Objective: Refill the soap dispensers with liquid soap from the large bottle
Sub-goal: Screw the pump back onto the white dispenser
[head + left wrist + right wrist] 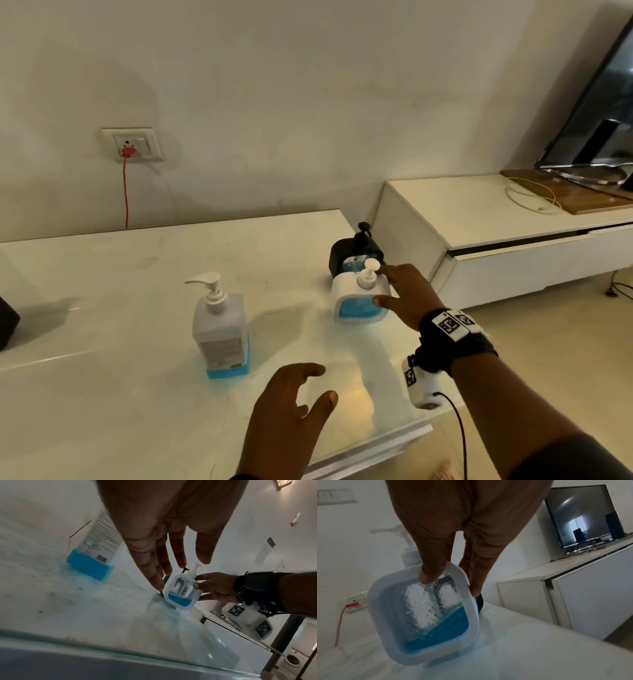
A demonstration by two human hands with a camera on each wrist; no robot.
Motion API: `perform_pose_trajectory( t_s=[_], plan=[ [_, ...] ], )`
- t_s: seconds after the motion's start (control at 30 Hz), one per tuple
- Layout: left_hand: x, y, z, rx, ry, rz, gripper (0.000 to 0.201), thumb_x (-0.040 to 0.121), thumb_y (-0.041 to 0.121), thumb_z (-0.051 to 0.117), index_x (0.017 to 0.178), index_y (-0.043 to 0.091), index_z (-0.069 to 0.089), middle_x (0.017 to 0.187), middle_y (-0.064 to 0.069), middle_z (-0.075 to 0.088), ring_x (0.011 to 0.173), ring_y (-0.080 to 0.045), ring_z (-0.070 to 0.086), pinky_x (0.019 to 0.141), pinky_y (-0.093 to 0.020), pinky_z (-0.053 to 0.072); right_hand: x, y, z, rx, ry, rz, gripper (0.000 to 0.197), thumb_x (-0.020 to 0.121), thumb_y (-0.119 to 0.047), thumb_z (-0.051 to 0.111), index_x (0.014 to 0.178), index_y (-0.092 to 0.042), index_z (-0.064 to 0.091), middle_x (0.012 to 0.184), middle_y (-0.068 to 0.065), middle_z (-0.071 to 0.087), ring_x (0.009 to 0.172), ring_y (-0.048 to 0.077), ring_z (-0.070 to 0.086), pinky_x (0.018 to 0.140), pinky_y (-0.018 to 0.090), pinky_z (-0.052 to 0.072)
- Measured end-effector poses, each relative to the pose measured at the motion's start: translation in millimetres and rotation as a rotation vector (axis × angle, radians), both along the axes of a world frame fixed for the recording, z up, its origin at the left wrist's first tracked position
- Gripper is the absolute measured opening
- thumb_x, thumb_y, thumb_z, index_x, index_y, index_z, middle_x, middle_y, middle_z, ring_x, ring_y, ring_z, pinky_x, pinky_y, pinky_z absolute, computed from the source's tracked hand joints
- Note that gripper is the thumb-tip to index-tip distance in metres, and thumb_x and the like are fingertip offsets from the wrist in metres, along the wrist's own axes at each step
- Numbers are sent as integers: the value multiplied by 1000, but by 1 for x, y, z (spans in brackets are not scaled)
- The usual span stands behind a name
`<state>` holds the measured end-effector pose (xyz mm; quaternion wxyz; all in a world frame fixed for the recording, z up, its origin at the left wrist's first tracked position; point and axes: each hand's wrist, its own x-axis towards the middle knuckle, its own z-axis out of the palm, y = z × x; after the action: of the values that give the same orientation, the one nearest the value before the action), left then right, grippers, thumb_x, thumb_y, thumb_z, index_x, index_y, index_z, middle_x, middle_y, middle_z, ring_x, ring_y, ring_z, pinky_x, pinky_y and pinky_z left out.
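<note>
The right hand (407, 294) grips the white soap dispenser (359, 299) near the table's (102, 394) right edge: the thumb presses its clear front face while the other fingers (476, 574) curl round its far side. In the right wrist view the white soap dispenser leans, and blue soap fills only its lower part. A black soap dispenser (356, 250) stands just behind it, close to the table's far right corner.

The left hand (287, 411) hovers over the table's near edge with its fingers (154, 561) spread and loosely bent, holding nothing.

The large bottle (221, 329) stands upright around the middle of the table, well apart from both dispensers, its white pump on top and a thin layer of blue soap at its bottom.

A red cable (126, 192) hangs from a wall socket (132, 144) beyond the table's far edge. To the right, a white cabinet (513, 240) carries a television (599, 113).
</note>
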<state>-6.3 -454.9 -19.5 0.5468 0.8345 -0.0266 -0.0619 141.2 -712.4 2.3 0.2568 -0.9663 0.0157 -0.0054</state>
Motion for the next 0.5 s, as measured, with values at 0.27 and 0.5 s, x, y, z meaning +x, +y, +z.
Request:
perform_pose_trajectory(
  t_s=[0.27, 0.5],
  plan=[
    [15, -17, -7, 24, 66, -46, 36, 91, 35, 78, 108, 54, 52, 118, 32, 52, 105, 18, 49, 72, 4, 41, 41, -23, 0, -73, 21, 3, 60, 83, -20, 78, 138, -19, 52, 131, 8, 52, 120, 25, 51, 105, 35, 40],
    [13, -10, -18, 46, 100, -55, 29, 87, 36, 80, 106, 50, 61, 117, 27, 58, 105, 18, 52, 76, -5, 49, 58, -25, -6, -17, -53, -32, 67, 73, -15, 85, 130, -20, 50, 123, 4, 59, 112, 23, 58, 96, 35, 48]
  ],
)
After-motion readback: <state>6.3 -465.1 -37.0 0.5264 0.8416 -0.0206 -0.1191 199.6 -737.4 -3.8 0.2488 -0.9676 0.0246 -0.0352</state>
